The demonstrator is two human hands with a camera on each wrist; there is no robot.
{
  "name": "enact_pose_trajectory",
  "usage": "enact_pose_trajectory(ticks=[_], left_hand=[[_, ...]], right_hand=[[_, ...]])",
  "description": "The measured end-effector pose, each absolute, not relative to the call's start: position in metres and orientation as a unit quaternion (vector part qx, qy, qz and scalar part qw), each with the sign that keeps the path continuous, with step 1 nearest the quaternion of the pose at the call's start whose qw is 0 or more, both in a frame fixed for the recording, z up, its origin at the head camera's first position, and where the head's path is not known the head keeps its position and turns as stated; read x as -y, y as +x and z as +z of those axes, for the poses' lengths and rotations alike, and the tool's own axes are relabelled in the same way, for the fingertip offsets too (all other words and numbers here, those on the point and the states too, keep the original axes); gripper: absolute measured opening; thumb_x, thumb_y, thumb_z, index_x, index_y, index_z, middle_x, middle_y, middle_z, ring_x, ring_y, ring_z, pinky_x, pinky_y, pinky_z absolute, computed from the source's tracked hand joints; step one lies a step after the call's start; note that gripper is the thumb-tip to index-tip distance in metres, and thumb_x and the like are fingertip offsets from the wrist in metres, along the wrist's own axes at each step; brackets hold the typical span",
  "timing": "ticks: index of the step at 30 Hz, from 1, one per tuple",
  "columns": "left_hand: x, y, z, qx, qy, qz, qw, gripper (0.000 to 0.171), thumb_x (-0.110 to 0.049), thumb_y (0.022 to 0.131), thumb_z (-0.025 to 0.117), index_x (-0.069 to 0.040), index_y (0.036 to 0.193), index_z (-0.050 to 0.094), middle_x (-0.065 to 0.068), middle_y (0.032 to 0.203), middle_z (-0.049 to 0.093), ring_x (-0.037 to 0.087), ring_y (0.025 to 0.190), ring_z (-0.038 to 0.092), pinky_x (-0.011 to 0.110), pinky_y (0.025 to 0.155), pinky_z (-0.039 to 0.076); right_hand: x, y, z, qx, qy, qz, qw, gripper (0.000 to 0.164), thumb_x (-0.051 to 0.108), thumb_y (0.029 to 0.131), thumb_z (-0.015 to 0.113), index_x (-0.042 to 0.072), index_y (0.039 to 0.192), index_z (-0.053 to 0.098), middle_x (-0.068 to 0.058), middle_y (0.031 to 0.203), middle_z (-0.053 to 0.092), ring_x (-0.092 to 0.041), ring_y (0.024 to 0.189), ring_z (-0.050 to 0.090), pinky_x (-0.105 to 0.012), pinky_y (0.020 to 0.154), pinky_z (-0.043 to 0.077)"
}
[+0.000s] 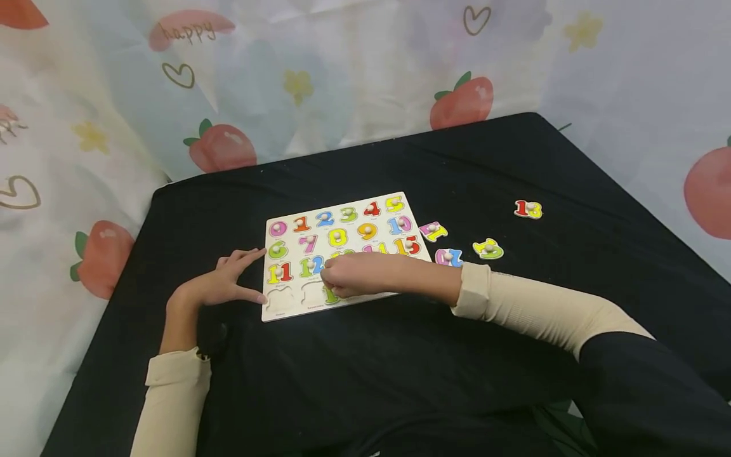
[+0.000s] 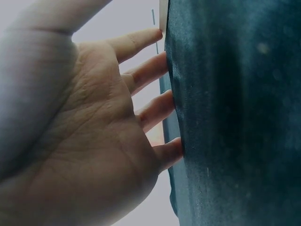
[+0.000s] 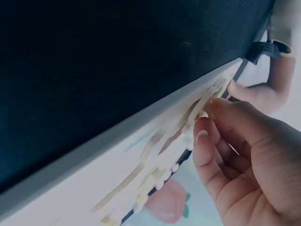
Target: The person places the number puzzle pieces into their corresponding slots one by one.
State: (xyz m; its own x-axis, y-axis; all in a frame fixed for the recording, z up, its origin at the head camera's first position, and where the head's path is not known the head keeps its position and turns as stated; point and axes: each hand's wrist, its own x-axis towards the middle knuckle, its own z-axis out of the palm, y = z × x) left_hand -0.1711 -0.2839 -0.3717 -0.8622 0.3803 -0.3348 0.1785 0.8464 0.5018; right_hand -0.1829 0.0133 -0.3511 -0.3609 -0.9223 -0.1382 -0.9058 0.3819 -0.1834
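Observation:
A pale wooden number puzzle board [image 1: 322, 251] lies on the black-covered table, many of its knobbed number pieces set in their recesses. My left hand [image 1: 219, 282] has its fingers spread at the board's left edge, with the fingertips and thumb touching it. Over the bottom row, my right hand [image 1: 362, 273] pinches the small knob [image 3: 203, 114] of a number piece [image 1: 330, 296], with a green digit 1 showing below the fingers. The rest of that piece is hidden by the hand. Two bare recesses [image 1: 280, 299] show at the bottom left of the board.
Right of the board lie loose number pieces: a purple-and-yellow one [image 1: 433, 231], a pink-and-blue one [image 1: 449, 257], a green-and-yellow one [image 1: 488, 249], and a red-and-yellow 13 [image 1: 528, 209] farther off. A printed cloth [image 1: 354, 82] hangs behind the table.

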Motion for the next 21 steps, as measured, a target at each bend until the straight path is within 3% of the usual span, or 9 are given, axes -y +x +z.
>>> enact_pose_trajectory(ticks=[7,21], left_hand=[[0.284,-0.173,-0.369,-0.937,0.146,0.229,0.22,0.105,-0.051,0.072,0.075,-0.012,0.151,0.017,0.022,0.149,0.013,0.04,0.12,0.018,0.061,0.089,0.034],[0.285,-0.173,-0.369,-0.933,0.162,0.224,0.231,0.102,-0.049,0.076,0.074,-0.012,0.151,0.016,0.021,0.149,0.012,0.04,0.12,0.018,0.061,0.089,0.033]], right_hand=[[0.024,-0.181,-0.351,-0.822,-0.562,0.001,0.086,0.025,0.028,0.091,0.061,0.009,0.107,0.065,0.001,0.091,0.063,-0.009,0.076,0.057,-0.017,0.064,0.039],[0.08,-0.18,-0.356,-0.821,-0.558,0.033,0.116,0.04,0.03,0.089,0.066,0.01,0.122,0.059,0.0,0.106,0.064,-0.011,0.09,0.059,-0.017,0.07,0.04]])
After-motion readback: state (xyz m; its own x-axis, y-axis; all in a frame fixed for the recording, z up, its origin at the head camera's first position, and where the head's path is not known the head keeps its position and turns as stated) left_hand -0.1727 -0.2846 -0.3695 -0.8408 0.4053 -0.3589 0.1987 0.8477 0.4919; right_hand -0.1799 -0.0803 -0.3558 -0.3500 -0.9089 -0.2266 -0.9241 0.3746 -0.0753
